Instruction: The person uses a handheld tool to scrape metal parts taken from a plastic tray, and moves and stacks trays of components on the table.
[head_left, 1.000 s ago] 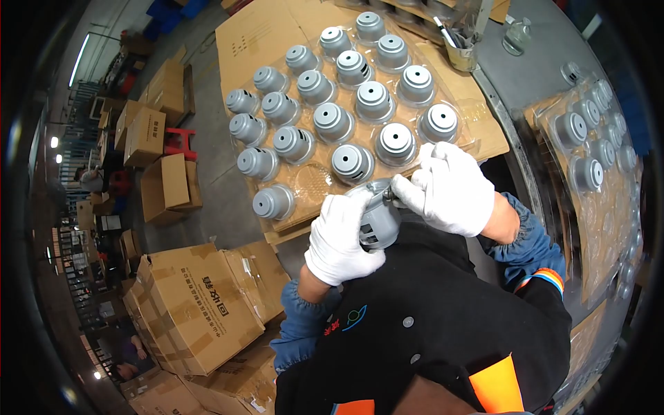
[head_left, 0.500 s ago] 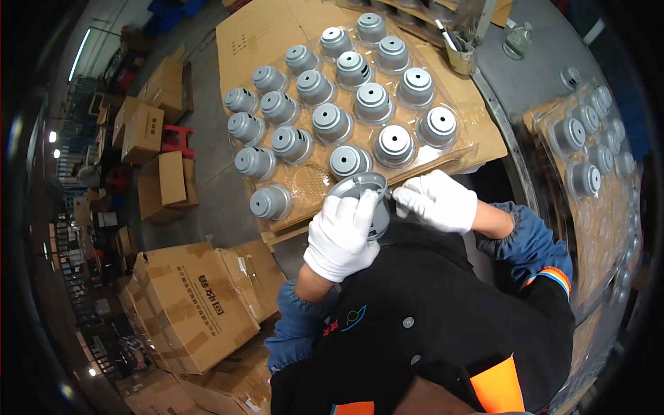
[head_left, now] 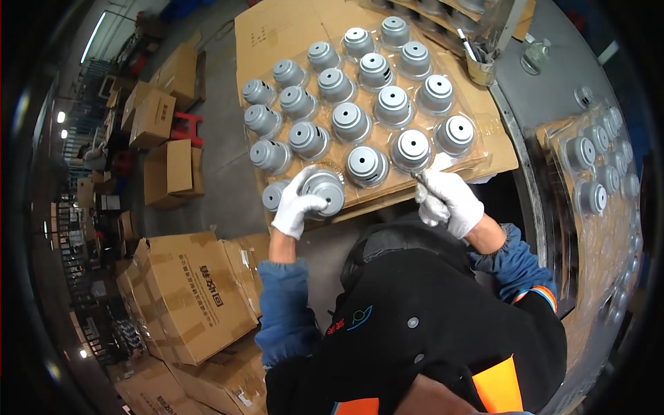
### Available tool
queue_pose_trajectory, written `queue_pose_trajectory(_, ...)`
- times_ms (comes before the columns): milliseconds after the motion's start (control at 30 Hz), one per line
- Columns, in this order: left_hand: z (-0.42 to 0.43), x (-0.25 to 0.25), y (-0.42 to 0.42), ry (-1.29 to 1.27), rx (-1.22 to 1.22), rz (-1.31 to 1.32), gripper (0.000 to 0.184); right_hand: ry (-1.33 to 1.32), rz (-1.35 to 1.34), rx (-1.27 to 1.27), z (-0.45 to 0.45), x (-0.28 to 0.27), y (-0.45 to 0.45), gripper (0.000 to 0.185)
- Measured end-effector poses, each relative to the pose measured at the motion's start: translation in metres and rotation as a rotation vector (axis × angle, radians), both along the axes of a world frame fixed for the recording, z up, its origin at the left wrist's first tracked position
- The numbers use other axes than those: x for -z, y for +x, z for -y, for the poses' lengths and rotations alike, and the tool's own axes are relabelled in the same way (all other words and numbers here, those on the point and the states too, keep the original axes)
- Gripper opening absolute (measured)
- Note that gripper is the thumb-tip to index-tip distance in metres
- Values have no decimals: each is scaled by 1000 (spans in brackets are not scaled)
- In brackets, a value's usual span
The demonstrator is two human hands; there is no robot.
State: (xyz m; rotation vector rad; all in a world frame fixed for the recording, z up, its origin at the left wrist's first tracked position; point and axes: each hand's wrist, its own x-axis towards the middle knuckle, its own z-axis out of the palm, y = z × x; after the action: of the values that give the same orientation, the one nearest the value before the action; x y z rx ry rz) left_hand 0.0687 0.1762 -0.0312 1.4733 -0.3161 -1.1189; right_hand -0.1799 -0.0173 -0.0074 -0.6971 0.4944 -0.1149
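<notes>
Far L: stacked cartons (head_left: 153, 121), an open box (head_left: 181, 173), a red stool (head_left: 187, 128) just behind it; lower down, a big taped carton (head_left: 197, 297) w/ dark lettering. Next, one grey cup (head_left: 274, 196) in the tray's front L corner, partly hidden behind the L grip (head_left: 294, 209). That grip, white-gloved, is grasping another cup, the held cup (head_left: 328, 194), fingers on its L side & thumb across the front. Held cup's at the tray's near edge, round end w/ its hole facing the person; can't tell if it's seated. Clear tray (head_left: 335, 162) lies on cardboard (head_left: 283, 31), rows of grey cups (head_left: 351, 123) in it, holed ends up. R of the held cup, apart from it, the R grip (head_left: 453, 200), also gloved, is clenched on a small dark item (head_left: 418, 176) nr the tray's front edge; too small to ID. Further R: pen pot (head_left: 481, 70), glass bottle (head_left: 536, 57) on the grey counter (head_left: 567, 69), then a 2nd batch of cups (head_left: 592, 198) in clear plastic.
</notes>
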Motion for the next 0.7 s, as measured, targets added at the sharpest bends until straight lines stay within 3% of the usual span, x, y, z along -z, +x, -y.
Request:
queue_pose_trajectory(100, 18, -1, 10, 119, 5, -153, 68, -28, -49, 14, -10, 6, 1, 36)
queue_pose_trajectory(167, 26, 19, 18, 105, 99, 134, 67, -5, -38, 33, -14, 6, -1, 33)
queue_pose_trajectory(233, 28, 20, 23, 92, 129, 187, 61, -48, -100, 94, -17, 6, 0, 35)
queue_pose_trajectory(300, 34, 7, 33, 343, 423, 665, 55, -46, -97, 113, -17, 9, -1, 35)
queue_pose_trajectory(367, 38, -5, 28, 352, 445, 752, 60, -79, -109, 134, -17, 11, -2, 35)
queue_pose_trajectory(433, 37, -20, 8, 547, 391, 979, 63, -68, -93, 157, -16, 15, -3, 33)
queue_pose_trajectory(467, 32, -5, 9, 487, 342, 1116, 67, -59, -77, 173, -16, 17, -3, 31)
queue_pose_trajectory(600, 37, -29, 2, 618, 269, 968, 67, -76, -67, 173, -13, 22, -5, 32)
queue_pose_trajectory(700, 25, -21, 11, 657, 205, 1105, 64, -100, -79, 179, -12, 26, -6, 33)
